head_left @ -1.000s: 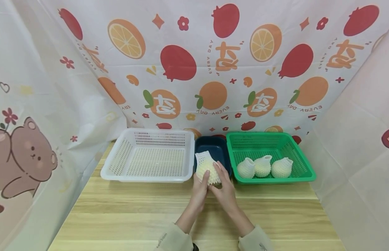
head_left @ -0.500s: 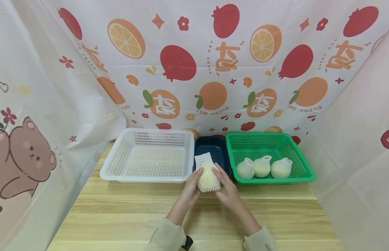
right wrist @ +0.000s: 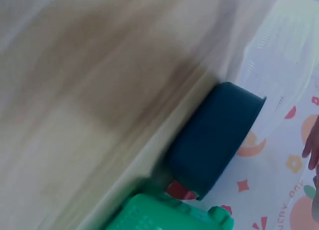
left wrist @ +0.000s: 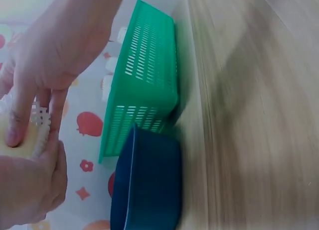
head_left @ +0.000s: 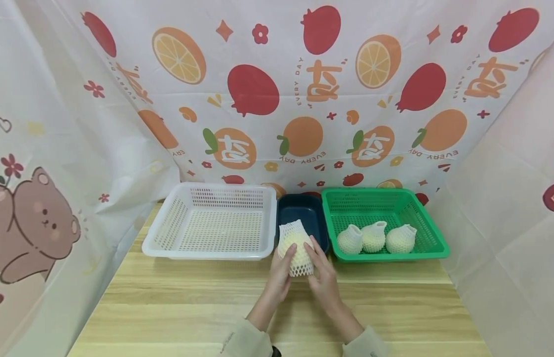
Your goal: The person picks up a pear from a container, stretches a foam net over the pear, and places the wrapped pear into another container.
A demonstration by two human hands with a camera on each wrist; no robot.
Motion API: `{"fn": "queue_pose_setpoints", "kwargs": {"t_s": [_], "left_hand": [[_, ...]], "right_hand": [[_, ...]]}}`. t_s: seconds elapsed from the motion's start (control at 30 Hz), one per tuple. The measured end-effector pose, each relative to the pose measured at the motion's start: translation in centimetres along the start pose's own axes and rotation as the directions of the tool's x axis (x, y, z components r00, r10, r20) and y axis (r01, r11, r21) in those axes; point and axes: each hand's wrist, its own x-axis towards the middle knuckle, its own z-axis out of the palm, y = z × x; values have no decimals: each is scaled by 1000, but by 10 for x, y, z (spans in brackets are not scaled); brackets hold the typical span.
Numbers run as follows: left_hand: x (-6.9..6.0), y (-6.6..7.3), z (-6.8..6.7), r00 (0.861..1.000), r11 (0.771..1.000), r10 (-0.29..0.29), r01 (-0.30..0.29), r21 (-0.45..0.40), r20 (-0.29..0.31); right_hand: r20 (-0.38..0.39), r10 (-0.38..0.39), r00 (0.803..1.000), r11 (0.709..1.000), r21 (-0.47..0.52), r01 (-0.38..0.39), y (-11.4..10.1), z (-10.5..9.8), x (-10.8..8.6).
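Observation:
A pale yellow round fruit in a white foam net sleeve (head_left: 296, 253) is held between both hands above the table, in front of the blue bin. My left hand (head_left: 279, 275) grips its left side, thumb across the front. My right hand (head_left: 323, 280) holds the right side with curled fingers. The net's open lower edge hangs below the fruit, and its upper end stands up loosely. In the left wrist view the sleeved fruit (left wrist: 22, 145) is cut off by the frame edge, a finger of the right hand pressing on it. The right wrist view shows only fingertips at its edge.
A white perforated basket (head_left: 210, 254) stands left. The dark blue bin (head_left: 301, 199) is in the middle, and a green basket (head_left: 388, 257) on the right holds several foam-netted fruits (head_left: 374, 237). Behind the wooden table (head_left: 192, 307) hangs a fruit-printed cloth (head_left: 281, 49).
Both hands have shifted slightly while keeping hold of the sleeved fruit. More of the net now hangs below the fruit than a second ago. The baskets and bin have not moved.

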Motion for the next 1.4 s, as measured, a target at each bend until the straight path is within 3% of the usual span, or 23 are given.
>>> {"fn": "queue_pose_setpoints", "kwargs": {"t_s": [0.13, 0.23, 0.3, 0.37, 0.43, 0.53, 0.63, 0.73, 0.8, 0.9, 0.97, 1.03, 1.13, 1.3, 1.33, 1.4], "left_hand": [[2, -1, -3, 999, 1000, -8, 9, 22, -31], [3, -1, -7, 998, 997, -14, 18, 69, -53], [4, 0, -10, 998, 995, -26, 31, 96, -61], [2, 1, -11, 998, 992, -37, 44, 121, -55], [-1, 1, -12, 999, 988, -40, 44, 148, -30], [-6, 0, -13, 999, 983, -35, 35, 179, -1], [-7, -2, -14, 1000, 983, -3, 4, 186, -3], [-3, -3, -16, 1000, 982, -9, 9, 186, 2], [1, -4, -17, 998, 975, -51, 45, 217, 23], [7, -4, -17, 982, 967, -136, 103, 234, 131], [9, -6, -17, 967, 967, -170, 127, 219, 190], [10, -5, -16, 954, 976, -174, 133, 174, 244], [11, -4, -17, 957, 981, -161, 129, 141, 242], [10, 1, -20, 969, 973, -169, 135, 186, 183], [10, 3, -20, 970, 970, -173, 137, 200, 173], [9, 6, -20, 971, 962, -186, 149, 230, 148]], "right_hand": [[38, 35, 999, 998, -61, -33, 0, 2, 0], [104, 115, 988, 989, -106, -104, -5, 3, 3], [144, 218, 965, 975, -62, -211, -9, 3, 5], [171, 341, 925, 937, 20, -349, -13, 4, 6], [179, 464, 868, 864, 123, -487, -14, 4, 8], [159, 623, 766, 727, 245, -642, -13, 3, 14], [168, 731, 661, 587, 338, -735, -10, 0, 18], [230, 775, 588, 464, 425, -777, -9, -5, 20], [296, 767, 569, 387, 495, -778, -8, -7, 20], [401, 719, 567, 272, 589, -761, -7, -6, 19], [438, 700, 565, 229, 611, -757, -7, -5, 17], [430, 712, 555, 243, 591, -769, -6, -4, 17], [373, 753, 542, 307, 530, -791, -5, -6, 16], [267, 764, 588, 436, 459, -774, -3, -7, 17], [260, 765, 590, 447, 445, -776, -2, -7, 17], [264, 778, 571, 444, 411, -796, 0, -7, 18]]}}
